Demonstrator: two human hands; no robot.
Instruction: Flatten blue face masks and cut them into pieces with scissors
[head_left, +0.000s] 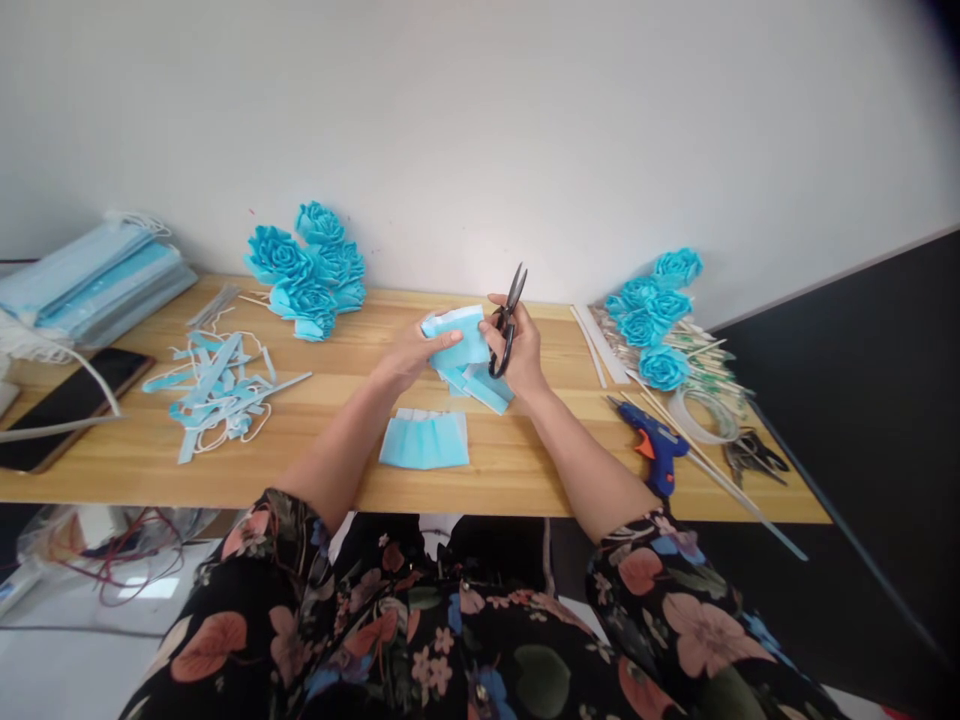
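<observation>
Between thumb and fingers my left hand (416, 350) grips a light-blue mask piece (466, 333) with a white upper edge. My right hand (523, 348) is closed round black-handled scissors (507, 330), their blades pointing up and slightly parted. Its thumb and fingertips touch the right edge of the mask piece. Below the hands, more cut blue pieces (486, 388) overlap on the wooden table (315, 470). Nearer to me lies a separate pleated blue mask piece (425, 440), flat on the wood.
Cut strips and ear loops (221, 385) lie left, beside a phone (75, 410) and stacked masks (97, 280). Blue flowers stand at back left (307, 265) and right (652, 310). A glue gun (656, 445), tape roll (703, 415), pliers (756, 457) and thin sticks (712, 465) lie right.
</observation>
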